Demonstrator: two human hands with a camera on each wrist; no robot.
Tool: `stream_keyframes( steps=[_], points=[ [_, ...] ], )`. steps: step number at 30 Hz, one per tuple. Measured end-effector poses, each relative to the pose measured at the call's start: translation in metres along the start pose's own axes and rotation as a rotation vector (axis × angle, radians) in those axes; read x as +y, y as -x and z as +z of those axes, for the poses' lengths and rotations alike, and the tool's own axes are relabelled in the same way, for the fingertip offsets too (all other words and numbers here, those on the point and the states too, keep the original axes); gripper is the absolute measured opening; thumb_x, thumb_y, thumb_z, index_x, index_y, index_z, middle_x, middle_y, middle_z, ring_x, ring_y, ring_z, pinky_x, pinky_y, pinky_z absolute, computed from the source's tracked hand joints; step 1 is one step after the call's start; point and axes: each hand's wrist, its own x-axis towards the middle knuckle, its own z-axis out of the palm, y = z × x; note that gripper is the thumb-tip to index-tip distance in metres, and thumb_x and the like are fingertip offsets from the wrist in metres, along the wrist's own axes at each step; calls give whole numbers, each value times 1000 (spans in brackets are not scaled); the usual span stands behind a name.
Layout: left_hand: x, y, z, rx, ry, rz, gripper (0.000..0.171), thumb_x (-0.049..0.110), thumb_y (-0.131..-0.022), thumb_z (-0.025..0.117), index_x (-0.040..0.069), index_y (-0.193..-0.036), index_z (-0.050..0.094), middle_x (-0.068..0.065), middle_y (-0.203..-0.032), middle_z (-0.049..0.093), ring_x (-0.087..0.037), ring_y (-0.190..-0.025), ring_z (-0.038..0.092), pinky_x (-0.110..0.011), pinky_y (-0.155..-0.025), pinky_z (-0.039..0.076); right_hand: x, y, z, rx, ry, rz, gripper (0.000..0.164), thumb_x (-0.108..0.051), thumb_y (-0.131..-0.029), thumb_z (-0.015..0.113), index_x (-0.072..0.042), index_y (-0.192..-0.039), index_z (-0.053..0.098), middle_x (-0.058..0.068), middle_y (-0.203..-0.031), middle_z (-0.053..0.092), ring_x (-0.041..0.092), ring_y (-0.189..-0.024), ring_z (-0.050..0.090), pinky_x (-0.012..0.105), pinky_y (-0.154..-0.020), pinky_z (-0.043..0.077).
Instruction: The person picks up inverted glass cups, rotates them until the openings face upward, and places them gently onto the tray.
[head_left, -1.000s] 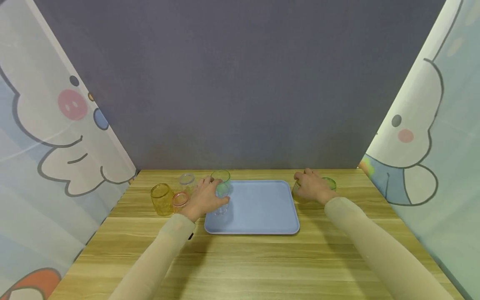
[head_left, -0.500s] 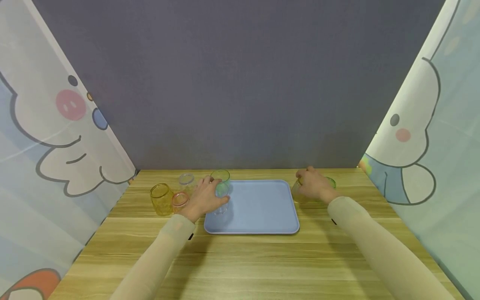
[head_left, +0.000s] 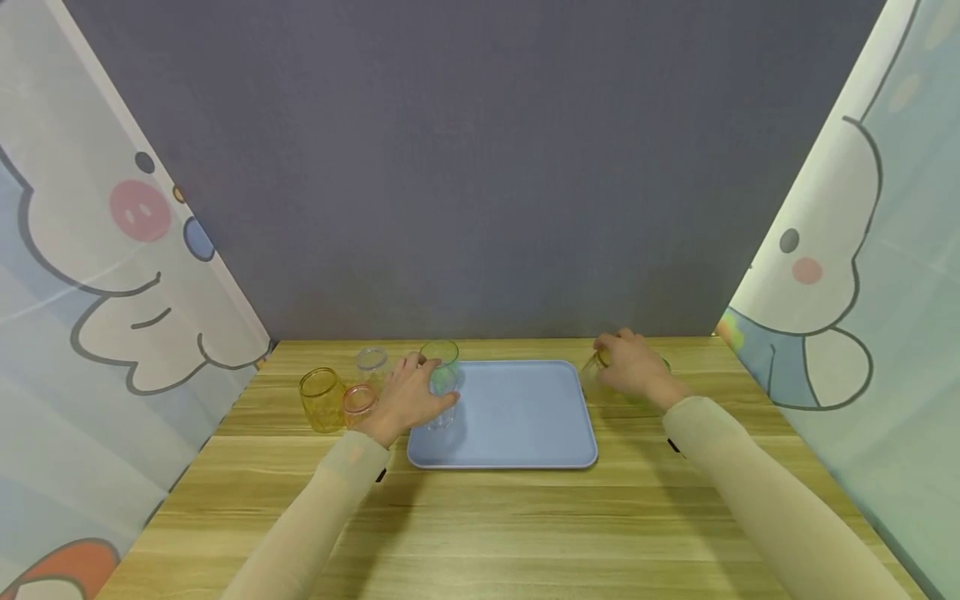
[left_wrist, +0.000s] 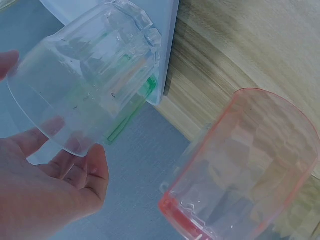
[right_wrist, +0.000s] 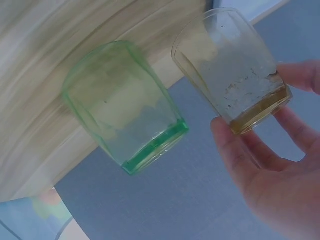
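Observation:
My left hand (head_left: 411, 397) holds a clear glass (left_wrist: 60, 85) near its rim, thumb on one side and fingers on the other. That glass stands upright on the left end of the blue tray (head_left: 517, 417). Just behind it is a green-tinted glass (head_left: 441, 352), partly hidden. My right hand (head_left: 634, 372) grips an amber-tinted glass (right_wrist: 227, 65) around its thick base, right of the tray. The base faces up and the rim faces the table. A green glass (right_wrist: 122, 102), also upside down, stands beside it, mostly covered by the hand in the head view.
Left of the tray are a yellow glass (head_left: 322, 402), a red-rimmed glass (head_left: 360, 402) and another clear glass (head_left: 372, 360). A grey panel (head_left: 480, 183) rises behind the wooden table (head_left: 510, 533). Printed curtains (head_left: 840, 250) hang at both sides.
My right hand has shifted slightly right and back, and the amber glass now leans more and shows more beside the fingers. The left hand and its glass stay in place.

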Motion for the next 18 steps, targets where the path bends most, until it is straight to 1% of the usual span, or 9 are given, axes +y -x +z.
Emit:
stream_keyframes(
  steps=[4,8,14,18],
  points=[
    [-2,1,0,2,14,3,72,51,-89,69,6,-145,55,-17,-138,48,-37,-122,43,-58,-102,38,-4,2,-2,6,-30,-1,53,-15,-85,66,0,-135,59,32,-128,52,51,-116,52,62,-82,51],
    [-4,1,-2,7,33,12,71,51,-90,67,7,-144,56,-17,-139,49,-37,-122,43,-58,-102,37,-6,6,-6,2,-83,-1,53,-15,-87,66,1,-137,58,32,-131,51,50,-117,52,58,-82,50],
    [-6,2,-3,10,42,29,68,50,-92,66,7,-144,56,-16,-140,48,-37,-123,43,-59,-103,37,-3,9,-7,20,-148,-11,50,-15,-89,67,0,-136,58,30,-128,52,38,-102,56,49,-77,49],
    [-8,3,-3,27,49,36,66,49,-93,66,7,-143,57,-16,-140,49,-37,-125,43,-59,-105,35,-3,12,-7,40,-169,-24,50,-15,-89,67,0,-135,59,29,-125,53,34,-95,55,48,-77,48]
  ],
)
